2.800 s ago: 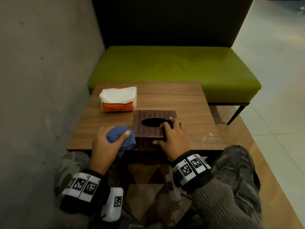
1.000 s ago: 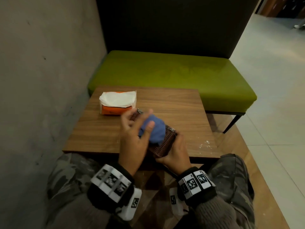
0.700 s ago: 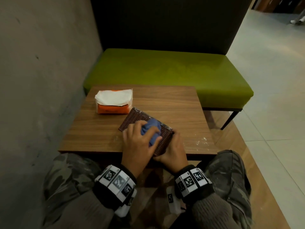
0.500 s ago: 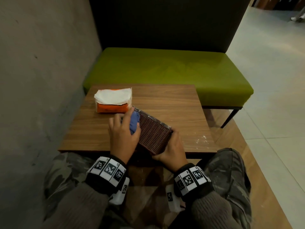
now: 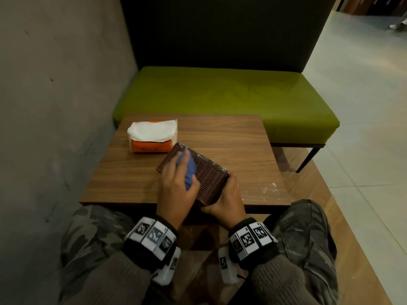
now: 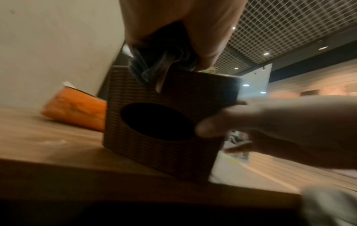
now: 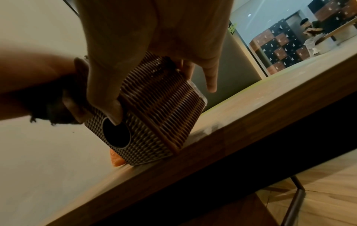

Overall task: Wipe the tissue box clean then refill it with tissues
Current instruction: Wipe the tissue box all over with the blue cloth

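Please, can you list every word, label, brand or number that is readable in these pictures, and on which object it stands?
No text can be read.
Orange tissue pack: dark print on its front, too blurred to read.
Wrist bands: black-and-white square code markers only, no letters or numbers.
Woven tissue box: no label in view.

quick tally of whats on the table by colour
brown: 1, tissue box
blue: 1, cloth
orange and white: 1, tissue pack
total: 3
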The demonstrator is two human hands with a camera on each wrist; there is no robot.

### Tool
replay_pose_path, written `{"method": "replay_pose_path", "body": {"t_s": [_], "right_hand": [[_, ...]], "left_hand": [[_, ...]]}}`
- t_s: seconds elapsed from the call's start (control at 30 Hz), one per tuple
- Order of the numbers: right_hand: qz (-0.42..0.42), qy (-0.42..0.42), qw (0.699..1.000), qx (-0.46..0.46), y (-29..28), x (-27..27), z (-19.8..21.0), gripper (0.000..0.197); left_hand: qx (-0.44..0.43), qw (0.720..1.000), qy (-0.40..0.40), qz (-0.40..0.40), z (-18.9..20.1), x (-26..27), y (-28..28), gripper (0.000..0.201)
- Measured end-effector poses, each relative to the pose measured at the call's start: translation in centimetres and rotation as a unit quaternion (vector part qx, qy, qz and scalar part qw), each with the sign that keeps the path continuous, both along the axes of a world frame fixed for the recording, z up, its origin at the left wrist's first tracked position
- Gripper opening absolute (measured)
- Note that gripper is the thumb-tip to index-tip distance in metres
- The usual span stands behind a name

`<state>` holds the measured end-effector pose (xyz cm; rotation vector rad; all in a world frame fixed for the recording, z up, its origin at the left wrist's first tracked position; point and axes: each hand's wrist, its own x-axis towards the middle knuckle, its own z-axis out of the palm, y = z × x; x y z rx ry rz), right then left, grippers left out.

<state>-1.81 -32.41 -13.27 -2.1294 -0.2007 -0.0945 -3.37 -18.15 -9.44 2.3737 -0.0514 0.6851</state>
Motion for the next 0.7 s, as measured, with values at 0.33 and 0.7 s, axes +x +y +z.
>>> {"method": "replay_pose_path", "body": {"t_s": [0.33,0.7], "right_hand": [[-0.012,-0.012,1.000,-0.005,-0.2,-0.6,-0.3,0.104],[-0.003,-0.061,0.998,-0.025,0.0,-0.7,-0.7,0.085]], "left_hand": [[-0.003,0.999,-0.017,-0.048,0.3,-0.4,0.1,0.046],[0.076,0.975,-0.067,-0.199,0.5,-1.6,-2.1,0.044]]}}
